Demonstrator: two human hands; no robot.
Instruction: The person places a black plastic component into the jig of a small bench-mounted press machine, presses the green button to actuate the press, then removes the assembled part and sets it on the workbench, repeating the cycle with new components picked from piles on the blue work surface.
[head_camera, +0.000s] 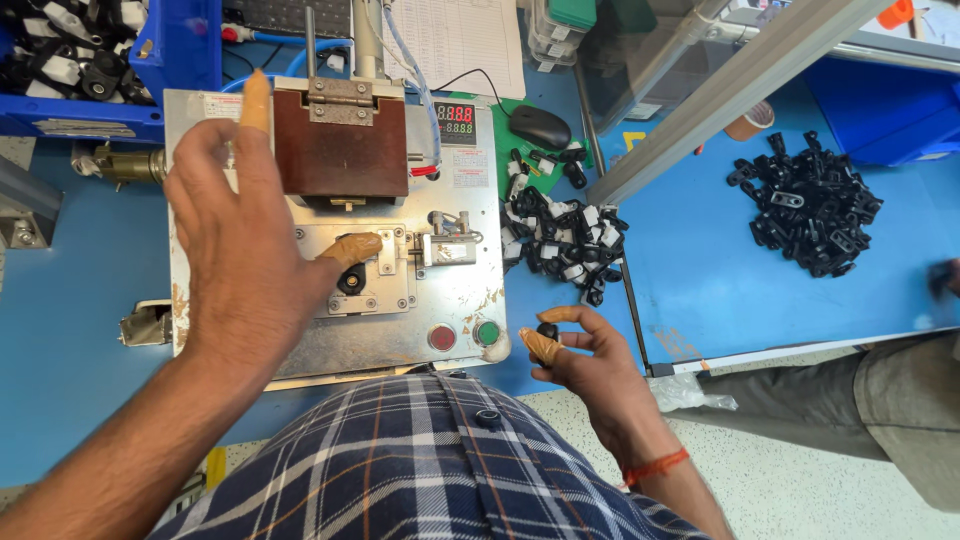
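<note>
Small black round part (547, 330), pinched in right hand (585, 355) fingertips

Blue workbench (720, 270), speckled pale floor (800, 480), slanted aluminium beam (740, 80).

Two hands – left hand (235, 250), right hand (585, 355); two round buttons, red button (442, 337) and green button (487, 332); one computer mouse (540, 126); two heaps of black parts – centre heap (565, 245), upper-right heap (810, 205).

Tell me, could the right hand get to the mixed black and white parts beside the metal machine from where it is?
Probably yes. The right hand hovers just below the pile of black and white parts, with only bare blue table between them. It already pinches a small black part, though.
</note>
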